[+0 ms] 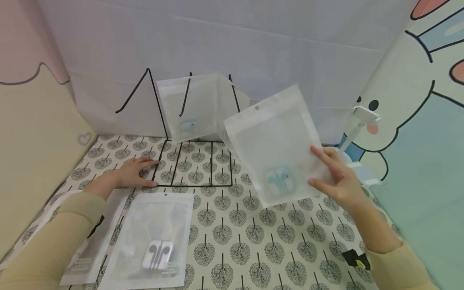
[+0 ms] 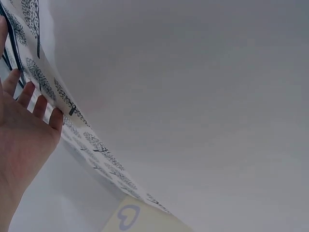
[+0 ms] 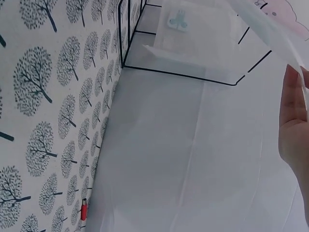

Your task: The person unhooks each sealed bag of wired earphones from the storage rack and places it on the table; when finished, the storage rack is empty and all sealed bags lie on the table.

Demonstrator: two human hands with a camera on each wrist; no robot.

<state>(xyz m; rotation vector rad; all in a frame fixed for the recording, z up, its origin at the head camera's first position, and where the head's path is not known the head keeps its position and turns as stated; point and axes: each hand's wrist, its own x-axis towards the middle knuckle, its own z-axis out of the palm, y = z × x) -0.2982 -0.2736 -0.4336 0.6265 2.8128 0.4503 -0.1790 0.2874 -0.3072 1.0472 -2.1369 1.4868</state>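
Note:
My right hand (image 1: 342, 177) pinches the right edge of a translucent white zip bag (image 1: 270, 141), raised and tilted in front of the rack. A light-blue earphone case shows through its lower part. A black wire display rack (image 1: 195, 186) with several upright hooks stands on the table. Another such bag (image 1: 192, 100) hangs on it, also seen in the right wrist view, with a small blue item inside. My left hand (image 1: 132, 172) is at the rack base's left side, fingertips touching the wire. In the left wrist view its fingers (image 2: 39, 106) look extended.
Two more bags lie at front left: one (image 1: 159, 217) with a white earphone case, one (image 1: 90, 249) partly under my left sleeve. A white phone stand (image 1: 357, 127) is at the right. Printed cloth walls surround the tree-patterned tablecloth (image 1: 239, 253). A red object (image 3: 84, 210) lies by the back wall.

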